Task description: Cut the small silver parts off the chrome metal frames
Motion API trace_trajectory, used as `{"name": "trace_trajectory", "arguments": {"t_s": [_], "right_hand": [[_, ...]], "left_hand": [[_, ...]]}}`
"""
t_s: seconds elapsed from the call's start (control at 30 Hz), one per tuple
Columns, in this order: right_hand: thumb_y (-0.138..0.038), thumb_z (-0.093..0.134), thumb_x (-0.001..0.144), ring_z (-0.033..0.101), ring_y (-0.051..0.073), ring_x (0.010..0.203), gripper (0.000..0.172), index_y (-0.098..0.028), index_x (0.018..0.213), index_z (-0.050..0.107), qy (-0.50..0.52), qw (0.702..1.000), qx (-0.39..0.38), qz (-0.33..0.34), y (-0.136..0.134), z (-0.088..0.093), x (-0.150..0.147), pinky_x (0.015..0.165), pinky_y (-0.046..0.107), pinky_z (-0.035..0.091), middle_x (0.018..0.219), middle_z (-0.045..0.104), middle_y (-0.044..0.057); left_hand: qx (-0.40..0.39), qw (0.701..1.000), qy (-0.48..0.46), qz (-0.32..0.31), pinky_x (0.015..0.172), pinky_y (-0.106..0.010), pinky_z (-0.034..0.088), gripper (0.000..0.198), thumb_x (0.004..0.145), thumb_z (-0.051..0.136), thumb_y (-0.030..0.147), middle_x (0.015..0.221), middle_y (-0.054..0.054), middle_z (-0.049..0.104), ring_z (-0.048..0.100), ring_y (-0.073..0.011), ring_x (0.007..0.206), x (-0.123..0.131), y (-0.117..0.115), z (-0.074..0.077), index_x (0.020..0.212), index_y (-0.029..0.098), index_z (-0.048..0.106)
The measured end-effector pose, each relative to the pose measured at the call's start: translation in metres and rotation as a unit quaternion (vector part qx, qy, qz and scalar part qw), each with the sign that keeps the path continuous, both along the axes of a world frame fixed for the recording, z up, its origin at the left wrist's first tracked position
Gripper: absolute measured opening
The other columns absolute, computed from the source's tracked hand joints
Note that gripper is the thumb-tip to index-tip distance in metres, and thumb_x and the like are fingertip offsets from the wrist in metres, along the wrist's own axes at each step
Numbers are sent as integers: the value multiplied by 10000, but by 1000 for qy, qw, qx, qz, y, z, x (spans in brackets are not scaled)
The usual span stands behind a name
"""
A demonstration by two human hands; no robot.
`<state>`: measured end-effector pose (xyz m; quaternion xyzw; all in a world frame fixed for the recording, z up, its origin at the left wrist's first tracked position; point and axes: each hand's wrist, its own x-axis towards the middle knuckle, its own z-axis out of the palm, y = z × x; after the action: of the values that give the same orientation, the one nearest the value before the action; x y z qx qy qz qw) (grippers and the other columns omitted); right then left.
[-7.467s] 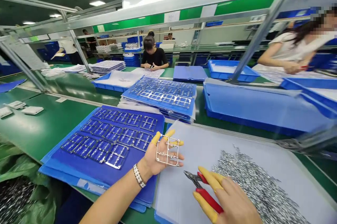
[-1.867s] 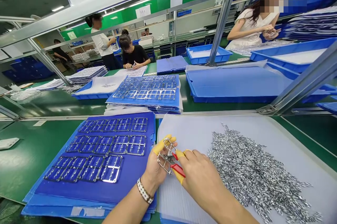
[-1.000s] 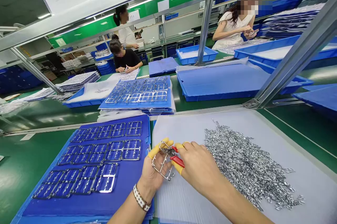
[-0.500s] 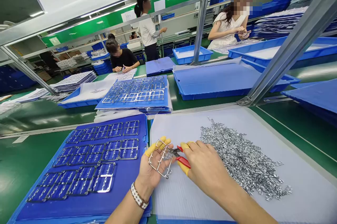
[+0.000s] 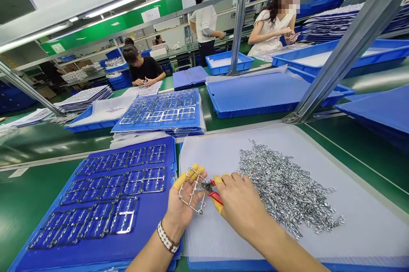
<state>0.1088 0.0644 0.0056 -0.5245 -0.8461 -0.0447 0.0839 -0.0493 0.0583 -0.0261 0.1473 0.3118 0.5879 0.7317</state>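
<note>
My left hand (image 5: 178, 206), palm up with yellow finger covers, holds a shiny rectangular sprue frame (image 5: 193, 193) with a crossbar. My right hand (image 5: 241, 201), also with yellow covers, grips red-handled side cutters (image 5: 216, 198). Their dark jaws reach inside the frame, over the left palm. Whether the blades are closed on a piece cannot be made out. To the right, a heap of small silvery pieces (image 5: 284, 186) lies on a white sheet (image 5: 220, 240). Left of my hands, several similar frames (image 5: 123, 216) with script-like pieces lie in rows on a blue sheet (image 5: 128, 250).
Beyond my bench edge stand a stack of blue sheets with more frames (image 5: 159, 110) and a blue tray (image 5: 255, 112). A slanted metal post (image 5: 338, 50) rises at the right. Co-workers sit and stand farther back.
The cutters' jaws have moved a little further inside the frame. The whole view has shifted slightly. A standing co-worker in the background has moved to the right.
</note>
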Motion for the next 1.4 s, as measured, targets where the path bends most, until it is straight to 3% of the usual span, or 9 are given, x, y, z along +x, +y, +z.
{"name": "trace_trajectory", "arguments": {"t_s": [0.23,0.47,0.7,0.8,0.9,0.97,1.07,1.27,1.4], "right_hand": [[-189,631,787,621,243,724,60,-189,844,651,-9,1000,-11,11,-1,1,7,628,353,409,755,656,60],[-344,526,804,628,262,712,270,-202,1007,636,71,985,154,33,0,-29,70,629,408,449,858,677,80],[-455,460,843,637,241,667,332,-238,1043,613,123,982,131,52,4,-45,87,557,377,473,822,673,52],[-410,509,831,647,255,762,312,-221,1063,597,131,985,100,49,-1,-42,87,612,380,490,882,681,66],[-280,574,786,631,250,832,267,-205,1042,580,157,982,56,88,-14,-41,82,693,380,488,936,671,72],[-178,599,742,616,227,823,263,-221,1000,571,170,976,-5,135,-27,-45,73,690,352,474,943,661,54],[-138,650,681,593,213,755,318,-248,966,563,172,970,-70,156,-47,-60,59,645,327,444,870,648,21],[-91,640,570,555,216,672,394,-240,923,548,175,977,-6,125,-68,-108,43,603,326,402,774,619,15],[-35,555,633,578,225,749,440,-229,1028,532,150,981,-31,120,-74,-105,48,677,339,436,870,635,44]], "left_hand": [[11,999,38,10,764,-343,507,357,854,545,327,1305,-125,575,463,-310,1253,0,0,0,1154,162,649],[74,964,242,-81,1029,-449,353,462,801,631,359,1243,-134,619,510,-314,1204,24,-5,-7,1226,180,625],[307,749,573,-129,1088,-403,332,463,861,558,319,1391,-100,495,455,-236,1270,-7,-17,16,1316,238,539],[309,633,700,-117,1064,-418,359,475,868,538,299,1315,-87,559,498,-227,1209,-53,-23,28,1340,261,499],[252,484,830,-114,1090,-534,256,615,797,608,308,1424,-104,445,357,-312,1312,-98,-19,26,1387,276,439],[213,420,872,-137,1081,-585,213,673,770,611,288,1471,-103,381,288,-345,1346,-117,-14,21,1409,297,403],[188,375,892,-168,1072,-610,175,698,760,600,287,1501,-102,329,264,-357,1355,-126,-10,18,1421,320,376],[191,362,898,-162,1060,-574,192,724,722,640,320,1460,-111,382,317,-345,1310,-124,0,24,1404,323,396],[192,354,899,-171,1055,-592,164,746,692,660,301,1452,-108,390,323,-354,1298,-129,9,24,1392,340,405]]}}
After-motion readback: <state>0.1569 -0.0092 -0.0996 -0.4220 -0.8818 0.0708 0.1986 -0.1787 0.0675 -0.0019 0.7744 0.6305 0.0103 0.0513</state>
